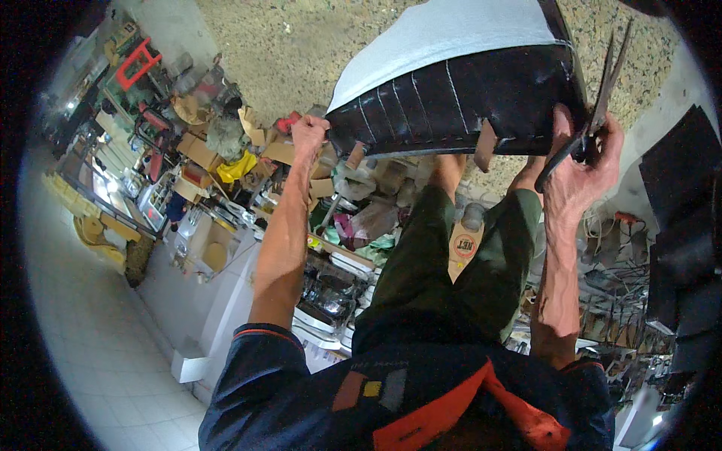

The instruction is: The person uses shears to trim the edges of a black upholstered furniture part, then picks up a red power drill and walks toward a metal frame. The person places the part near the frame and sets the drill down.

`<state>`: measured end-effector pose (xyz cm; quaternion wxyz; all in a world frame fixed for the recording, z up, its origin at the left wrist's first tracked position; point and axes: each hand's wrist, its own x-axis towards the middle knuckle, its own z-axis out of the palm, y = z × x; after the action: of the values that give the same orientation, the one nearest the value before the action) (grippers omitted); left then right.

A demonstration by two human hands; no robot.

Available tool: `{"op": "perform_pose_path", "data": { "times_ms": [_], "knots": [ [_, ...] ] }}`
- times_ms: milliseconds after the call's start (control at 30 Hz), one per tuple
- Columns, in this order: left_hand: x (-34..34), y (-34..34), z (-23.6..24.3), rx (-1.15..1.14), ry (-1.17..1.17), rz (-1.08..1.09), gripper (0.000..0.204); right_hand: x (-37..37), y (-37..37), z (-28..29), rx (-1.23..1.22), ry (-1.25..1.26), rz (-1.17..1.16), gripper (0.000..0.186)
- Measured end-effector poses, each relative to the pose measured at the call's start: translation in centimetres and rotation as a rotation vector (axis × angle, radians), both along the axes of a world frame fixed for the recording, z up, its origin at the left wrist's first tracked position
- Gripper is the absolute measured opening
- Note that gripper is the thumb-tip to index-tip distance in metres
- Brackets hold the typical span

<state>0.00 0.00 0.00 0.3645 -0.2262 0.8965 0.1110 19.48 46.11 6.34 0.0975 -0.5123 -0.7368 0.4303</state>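
While both forearms reach up from the lower edge of the head view, a black cover (425, 101) with rows of pale stitching is stretched between the two hands, in front of the person's knees. The left hand (309, 137) is curled into a tight fist, pinching the cover's left corner. The right hand (577, 177) holds scissors (603, 105), their blades pointing up and standing slightly apart, their dark handles lying across the palm; how the fingers pass through the loops I cannot tell. One digit of that hand also lies against the cover's right end. Light grey cloth (451, 37) spreads along the cover's upper side, and two brown tabs (486, 145) hang at its lower edge, well apart from each other. Below it are the person's dark green trousers (414, 263). Beyond lies a speckled floor (259, 45). Clutter fills the left, including a yellow bag (238, 167) and a red frame (139, 64); dark panels (681, 173) stand at right.
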Motion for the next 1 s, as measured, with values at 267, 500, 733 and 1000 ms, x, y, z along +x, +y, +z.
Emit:
{"op": "perform_pose_path", "data": {
  "times_ms": [267, 500, 733, 1000],
  "knots": [
    [4.8, 7.2, 1.6, -0.278, 0.192, -0.411, 0.021, 1.8, 4.0, -3.0, 0.023, -0.038, -0.070, 0.042],
    [8.5, 10.7, 2.1, -0.287, 0.198, -0.247, 0.033, 4.1, 7.7, -5.6, 0.066, -0.073, 0.002, 0.046],
    [7.6, 11.0, 1.6, -0.254, -0.010, -0.125, 0.033, 4.2, 7.7, -4.4, -0.090, -0.119, 0.023, 0.036],
    [7.6, 11.3, 2.0, -0.270, -0.054, -0.145, 0.038, 4.6, 7.9, -5.0, -0.175, -0.040, 0.032, 0.037]
  ]
}}
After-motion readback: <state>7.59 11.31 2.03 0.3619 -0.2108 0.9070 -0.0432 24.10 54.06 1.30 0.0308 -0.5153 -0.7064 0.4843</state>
